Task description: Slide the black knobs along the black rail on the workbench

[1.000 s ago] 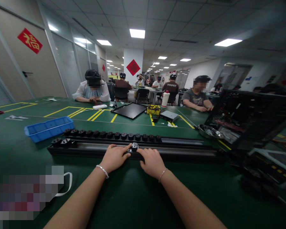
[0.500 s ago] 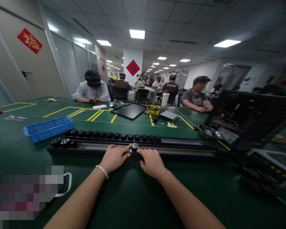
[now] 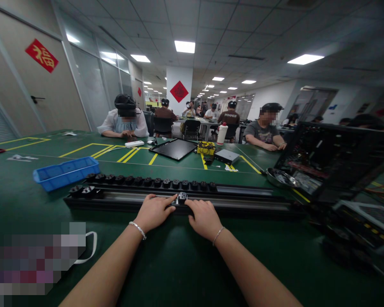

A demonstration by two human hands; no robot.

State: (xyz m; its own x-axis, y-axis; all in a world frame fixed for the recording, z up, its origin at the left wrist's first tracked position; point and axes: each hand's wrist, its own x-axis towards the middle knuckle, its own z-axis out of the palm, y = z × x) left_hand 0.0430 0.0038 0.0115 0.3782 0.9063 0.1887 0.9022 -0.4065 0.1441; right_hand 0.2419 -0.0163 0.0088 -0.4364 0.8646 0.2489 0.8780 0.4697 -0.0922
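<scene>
A long black rail (image 3: 243, 204) lies across the green table (image 3: 166, 264) in front of me. My left hand (image 3: 153, 212) and my right hand (image 3: 204, 217) rest on its near edge, fingers curled, pinching a small black socket module (image 3: 181, 197) between their fingertips on the rail. Two more modules (image 3: 83, 191) sit at the rail's left end. Behind it runs a second rail (image 3: 240, 188) carrying a row of several black modules (image 3: 150, 181).
A blue plastic tray (image 3: 64, 171) stands at the left. An open black computer case (image 3: 333, 160) and a metal bowl (image 3: 280, 177) are at the right. A black panel (image 3: 174, 148), a yellow box (image 3: 206, 147) and seated people lie beyond.
The hands stay on the rail around the socket module; it and the fingertips have shifted very slightly. The view has tilted a little.
</scene>
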